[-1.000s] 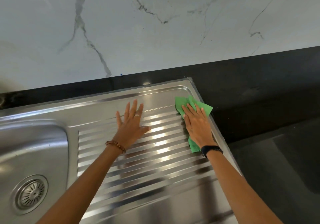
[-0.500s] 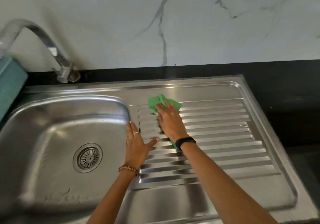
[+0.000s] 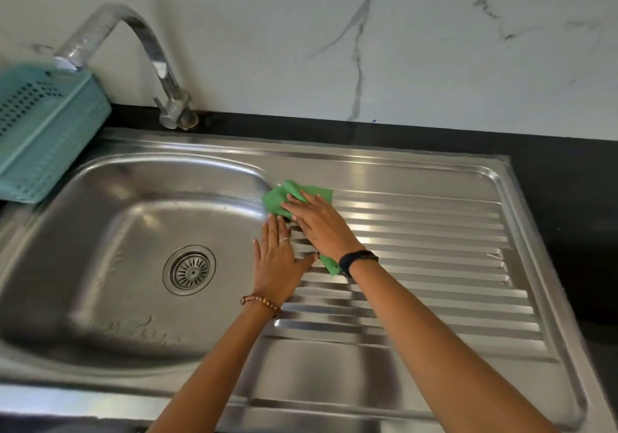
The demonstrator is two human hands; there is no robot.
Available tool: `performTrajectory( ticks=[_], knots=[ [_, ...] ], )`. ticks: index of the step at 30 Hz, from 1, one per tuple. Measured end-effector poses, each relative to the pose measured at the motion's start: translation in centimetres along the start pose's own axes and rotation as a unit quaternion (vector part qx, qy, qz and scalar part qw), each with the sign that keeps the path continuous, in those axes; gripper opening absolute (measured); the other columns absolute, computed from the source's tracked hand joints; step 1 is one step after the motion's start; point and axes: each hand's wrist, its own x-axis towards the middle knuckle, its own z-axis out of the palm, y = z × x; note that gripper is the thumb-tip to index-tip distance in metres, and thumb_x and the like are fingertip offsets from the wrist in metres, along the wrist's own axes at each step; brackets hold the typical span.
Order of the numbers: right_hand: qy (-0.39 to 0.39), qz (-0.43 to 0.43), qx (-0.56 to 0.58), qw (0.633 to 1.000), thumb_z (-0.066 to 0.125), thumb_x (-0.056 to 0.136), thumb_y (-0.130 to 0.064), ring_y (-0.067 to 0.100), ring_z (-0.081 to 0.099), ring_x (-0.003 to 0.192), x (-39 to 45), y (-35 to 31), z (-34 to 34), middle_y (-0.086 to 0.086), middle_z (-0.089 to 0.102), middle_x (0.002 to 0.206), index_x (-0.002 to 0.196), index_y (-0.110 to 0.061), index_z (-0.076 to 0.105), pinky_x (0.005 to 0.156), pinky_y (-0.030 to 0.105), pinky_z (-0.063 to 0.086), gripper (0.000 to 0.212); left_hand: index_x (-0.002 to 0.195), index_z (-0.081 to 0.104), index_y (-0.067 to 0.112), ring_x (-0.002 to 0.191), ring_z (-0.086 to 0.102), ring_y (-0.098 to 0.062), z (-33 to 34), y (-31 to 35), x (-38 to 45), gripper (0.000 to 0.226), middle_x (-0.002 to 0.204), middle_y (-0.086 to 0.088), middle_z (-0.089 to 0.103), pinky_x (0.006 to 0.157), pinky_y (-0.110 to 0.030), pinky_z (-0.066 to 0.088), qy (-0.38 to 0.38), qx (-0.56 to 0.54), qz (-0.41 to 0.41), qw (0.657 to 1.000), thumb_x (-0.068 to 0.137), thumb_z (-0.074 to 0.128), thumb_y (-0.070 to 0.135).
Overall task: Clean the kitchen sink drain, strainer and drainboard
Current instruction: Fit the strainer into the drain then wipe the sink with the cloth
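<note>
A stainless steel sink unit is set into a black counter (image 3: pixel 551 171) that runs along a white marble-patterned wall (image 3: pixel 434 48) with grey veins; the basin (image 3: pixel 100 232) takes the left part of the unit and the ribbed drainboard (image 3: pixel 434 248) the right part; the steel shines with pale reflections along the ribs. The round strainer (image 3: pixel 189 269) sits in the drain at the bottom of the basin, its slots radiating from a small centre knob. A curved chrome tap (image 3: pixel 147 48) rises from the counter behind the basin and arches leftward over a teal perforated basket (image 3: pixel 43 131) that rests at the far left edge of the basin.

The right hand (image 3: pixel 319 223) lies flat with its fingers straight, pressing a green cloth (image 3: pixel 284 198) onto the far left corner of the drainboard, just beside the basin's rim; a corner of the cloth also shows below the wrist, next to a black wristband (image 3: pixel 357 260). The left hand (image 3: pixel 277 262) rests open and flat, fingers extended, on the strip between basin and ribs, just beside the right hand and nearly touching it; it wears 1 ring (image 3: pixel 283 239) on a finger and a brown beaded bracelet (image 3: pixel 261 302) at the wrist. Both forearms reach in from the lower edge of the view.
</note>
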Motion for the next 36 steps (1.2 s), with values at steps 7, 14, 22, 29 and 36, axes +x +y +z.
performTrajectory(
  ticks=[7,14,22,29,36],
  knots=[
    [0.042,0.105,-0.006,0.994,0.038,0.099,-0.016,0.018,0.023,0.143,-7.6,7.0,-3.6,0.000,0.035,0.151,0.141,-0.021,0.037,0.120,0.041,0.014,0.042,0.144,-0.014,0.009,0.142,-0.018,-0.022,3.9,8.1,-1.2,0.104,0.155,-0.009,-0.018,0.113,-0.043,-0.013,-0.041,0.035,0.085,0.995,0.080,0.046,0.064],
    [0.067,0.211,-0.036,0.974,0.040,0.098,-0.015,0.020,0.020,0.144,-15.1,16.2,-8.6,0.000,0.034,0.151,0.139,-0.023,0.040,0.118,0.044,0.007,0.041,0.146,-0.010,0.019,0.142,-0.020,-0.024,9.3,17.0,-1.0,0.106,0.155,-0.005,-0.021,0.110,-0.054,-0.015,-0.130,0.080,0.181,0.971,0.073,0.046,0.072],
    [0.038,0.295,-0.124,0.947,0.030,0.100,-0.021,0.025,0.010,0.146,-19.2,18.7,-10.8,0.006,0.023,0.155,0.146,-0.017,0.023,0.119,0.049,0.008,0.047,0.146,-0.010,0.025,0.141,-0.023,-0.023,12.5,20.2,-1.5,0.111,0.154,-0.001,-0.023,0.104,-0.059,-0.020,-0.172,0.104,0.198,0.959,0.067,0.053,0.074],
    [0.020,0.310,-0.185,0.932,0.032,0.098,-0.033,0.028,0.004,0.146,-24.6,16.0,-8.2,0.008,0.013,0.158,0.148,-0.016,0.007,0.117,0.048,-0.001,0.059,0.143,-0.017,0.034,0.138,-0.028,-0.022,13.4,21.4,-0.9,0.121,0.152,0.001,-0.030,0.095,-0.065,-0.025,-0.202,0.165,0.216,0.941,0.058,0.057,0.078],
    [0.024,0.307,-0.190,0.932,0.019,0.100,-0.033,0.029,0.003,0.146,-17.8,20.8,-10.1,0.011,0.014,0.158,0.148,-0.011,0.010,0.117,0.050,-0.001,0.054,0.132,-0.031,0.042,0.125,-0.041,-0.017,14.6,21.0,0.0,0.122,0.140,0.009,-0.043,0.088,-0.064,-0.031,-0.208,0.173,0.219,0.937,0.054,0.053,0.083]
  ],
)
